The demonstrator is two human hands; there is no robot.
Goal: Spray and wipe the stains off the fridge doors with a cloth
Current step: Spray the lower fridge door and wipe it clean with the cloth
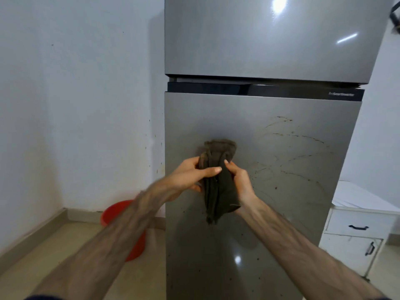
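Note:
A grey two-door fridge stands in front of me. Its lower door [281, 224] carries brown smears and arcs [296, 139] on the right half, plus dark specks lower down. The upper door [259, 44] looks mostly clean, with fine droplets near a light glare. A dark brown cloth [218, 187] hangs bunched in front of the lower door. My left hand [190, 174] grips its upper left part, thumb laid across it. My right hand [239, 180] pinches its right side. No spray bottle is in view.
A red bucket [112, 213] sits on the floor left of the fridge, partly behind my left forearm. A white cabinet [355, 239] with drawer and door handles stands to the right. The white wall [75, 105] on the left has small spots.

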